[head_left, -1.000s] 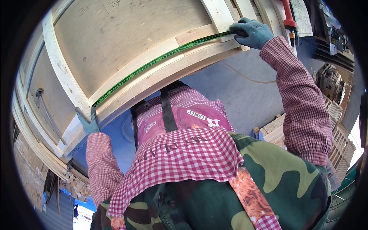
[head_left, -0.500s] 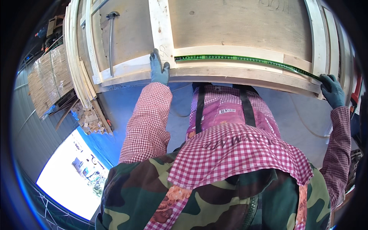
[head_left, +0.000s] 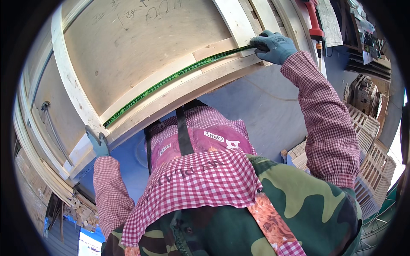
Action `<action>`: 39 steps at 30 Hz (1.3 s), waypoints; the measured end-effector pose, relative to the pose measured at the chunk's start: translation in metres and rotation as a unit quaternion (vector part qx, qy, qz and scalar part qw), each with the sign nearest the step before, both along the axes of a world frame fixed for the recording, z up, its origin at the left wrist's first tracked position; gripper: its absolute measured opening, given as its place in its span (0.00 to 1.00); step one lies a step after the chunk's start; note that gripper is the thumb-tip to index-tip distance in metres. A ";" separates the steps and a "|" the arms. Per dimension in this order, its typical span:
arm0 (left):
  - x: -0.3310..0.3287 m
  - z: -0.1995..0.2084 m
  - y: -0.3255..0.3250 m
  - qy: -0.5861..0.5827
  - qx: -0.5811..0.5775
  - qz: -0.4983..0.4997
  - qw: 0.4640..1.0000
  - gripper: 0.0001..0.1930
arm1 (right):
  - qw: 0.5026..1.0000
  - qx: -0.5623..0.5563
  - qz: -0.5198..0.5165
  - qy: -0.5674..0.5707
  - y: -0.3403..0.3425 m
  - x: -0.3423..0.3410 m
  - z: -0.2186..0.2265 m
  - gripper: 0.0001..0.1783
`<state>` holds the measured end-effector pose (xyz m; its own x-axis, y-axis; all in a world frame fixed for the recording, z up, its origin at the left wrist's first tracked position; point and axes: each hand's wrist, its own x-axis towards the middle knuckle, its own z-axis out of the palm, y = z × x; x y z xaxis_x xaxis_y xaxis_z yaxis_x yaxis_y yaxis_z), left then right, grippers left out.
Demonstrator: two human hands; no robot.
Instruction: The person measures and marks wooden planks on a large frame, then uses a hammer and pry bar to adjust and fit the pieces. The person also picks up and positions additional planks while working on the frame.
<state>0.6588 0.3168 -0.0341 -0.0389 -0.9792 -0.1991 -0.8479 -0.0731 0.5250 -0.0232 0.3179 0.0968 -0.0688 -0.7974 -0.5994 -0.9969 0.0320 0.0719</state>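
A green tape measure (head_left: pixel 171 78) stretches along the near rail of a wooden frame (head_left: pixel 188 88), which has a plywood panel (head_left: pixel 141 51) within it. My right hand (head_left: pixel 274 46), in a grey-blue glove, is closed around the tape measure's right end, over a crosspiece at the frame's right; its case is mostly hidden by the fingers. At the left, my gloved left hand (head_left: pixel 98 144) lies against the rail where an upright slat (head_left: pixel 74 81) meets it. Its fingers are stretched out and the thumb stands apart, close to the tape's left end.
A thin metal tool with a dark head (head_left: pixel 54 130) lies on the frame's left section. Beyond my right hand is a red air-powered tool (head_left: pixel 314 21) with a hose fitting. Wood offcuts (head_left: pixel 83 213) are heaped at lower left; slatted wooden pallets (head_left: pixel 371 166) stand at right.
The view has swung right, so frame and hands appear shifted left and tilted. The tape still spans the same rail, with my right hand on it and my left hand by the upright slat.
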 end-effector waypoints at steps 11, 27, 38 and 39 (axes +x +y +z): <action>0.008 -0.006 -0.002 0.049 0.023 0.036 0.998 0.37 | 0.999 -0.025 0.021 0.019 0.002 -0.002 -0.008 0.23; -0.025 0.013 0.007 -0.188 -0.079 0.016 0.979 0.33 | 0.999 -0.017 0.034 0.030 -0.001 -0.002 -0.002 0.21; -0.080 0.074 0.013 -0.158 -0.005 0.081 0.984 0.17 | 0.993 -0.024 -0.019 -0.116 -0.007 -0.027 0.000 0.17; -0.075 0.076 0.015 -0.168 -0.051 0.050 0.983 0.19 | 0.989 -0.015 -0.041 -0.142 -0.009 -0.027 0.014 0.16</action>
<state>0.5843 0.3315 0.0415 0.1096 -0.9904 -0.0844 -0.9661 -0.1261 0.2254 -0.0499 0.3090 0.1104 0.0340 -0.8134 -0.5808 -0.9707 0.1115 -0.2129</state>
